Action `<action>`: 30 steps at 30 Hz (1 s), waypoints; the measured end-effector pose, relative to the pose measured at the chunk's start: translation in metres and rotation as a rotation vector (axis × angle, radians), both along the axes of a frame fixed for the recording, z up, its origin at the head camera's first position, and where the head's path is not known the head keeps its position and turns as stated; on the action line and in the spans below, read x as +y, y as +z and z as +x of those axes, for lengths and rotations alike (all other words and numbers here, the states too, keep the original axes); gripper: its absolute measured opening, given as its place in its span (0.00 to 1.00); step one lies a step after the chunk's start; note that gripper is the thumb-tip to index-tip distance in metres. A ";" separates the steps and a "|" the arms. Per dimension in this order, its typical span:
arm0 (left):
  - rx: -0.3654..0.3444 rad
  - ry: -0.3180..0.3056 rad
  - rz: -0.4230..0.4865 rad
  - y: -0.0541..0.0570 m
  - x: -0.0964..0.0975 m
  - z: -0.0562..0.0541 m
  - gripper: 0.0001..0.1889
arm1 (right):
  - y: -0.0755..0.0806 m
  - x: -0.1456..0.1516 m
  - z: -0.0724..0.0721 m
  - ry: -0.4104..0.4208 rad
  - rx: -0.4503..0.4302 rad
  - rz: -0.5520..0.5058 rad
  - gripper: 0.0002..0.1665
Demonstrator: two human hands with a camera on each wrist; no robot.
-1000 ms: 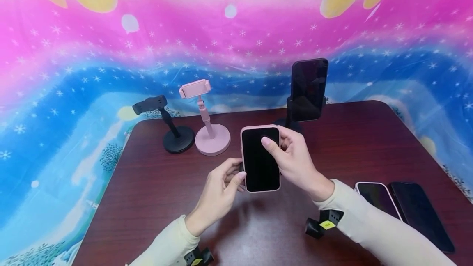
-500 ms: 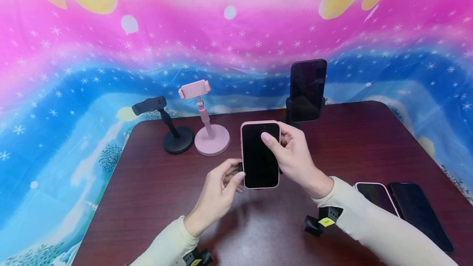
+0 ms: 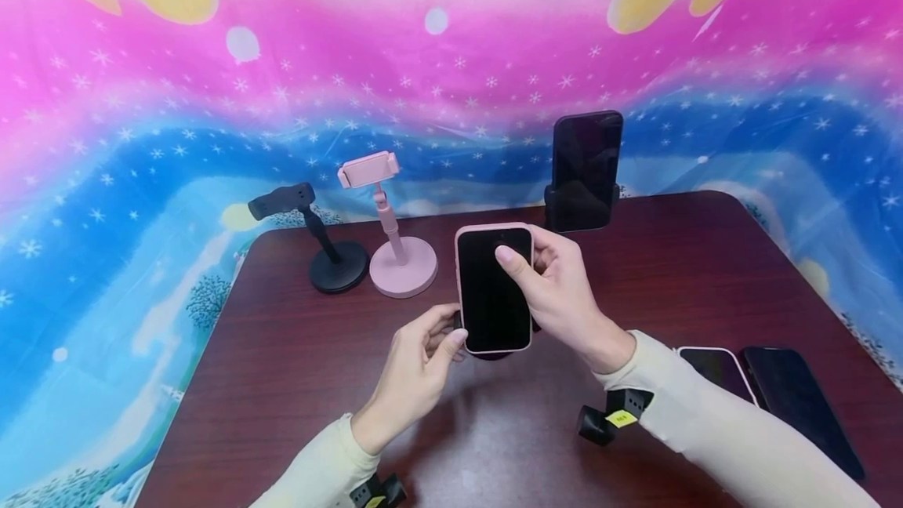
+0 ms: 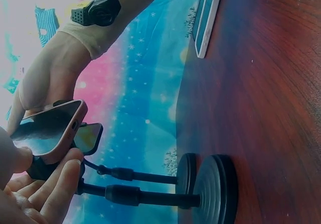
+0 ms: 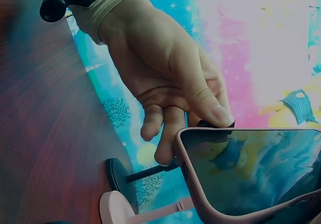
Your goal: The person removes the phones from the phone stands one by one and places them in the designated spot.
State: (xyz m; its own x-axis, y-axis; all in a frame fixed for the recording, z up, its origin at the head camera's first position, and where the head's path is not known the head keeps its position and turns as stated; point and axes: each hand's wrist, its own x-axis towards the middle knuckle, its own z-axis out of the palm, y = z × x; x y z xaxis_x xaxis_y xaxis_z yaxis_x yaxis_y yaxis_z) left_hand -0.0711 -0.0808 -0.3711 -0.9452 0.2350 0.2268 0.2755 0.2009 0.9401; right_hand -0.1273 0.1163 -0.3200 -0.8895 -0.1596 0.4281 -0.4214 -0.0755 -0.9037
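A smartphone (image 3: 494, 296) in a pink case is upright, its dark screen facing me. My right hand (image 3: 567, 296) grips its upper right side, thumb across the screen and fingers behind. At the lower left edge, my left hand (image 3: 416, 359) pinches the black clamp (image 4: 42, 169) of a phone stand between thumb and fingers. In the left wrist view, the stand's black pole (image 4: 155, 198) runs from behind the phone to a round base (image 4: 218, 194) on the table. Most of this stand is hidden behind the phone in the head view.
At the back left are a black phone stand (image 3: 339, 265) and a pink phone stand (image 3: 402, 265). A dark phone (image 3: 587, 171) sits in another black stand at the back right. Two phones, one white-edged (image 3: 716, 371) and one dark (image 3: 804, 406), lie by my right sleeve.
The pink-cased phone and my right hand have moved slightly up and away. More of the black stand shows below the phone's lower edge. My left hand has stayed nearly in place.
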 end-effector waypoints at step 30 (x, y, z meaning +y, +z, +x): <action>-0.011 0.055 0.002 -0.001 -0.001 -0.002 0.19 | 0.006 -0.001 -0.005 0.001 -0.031 -0.042 0.13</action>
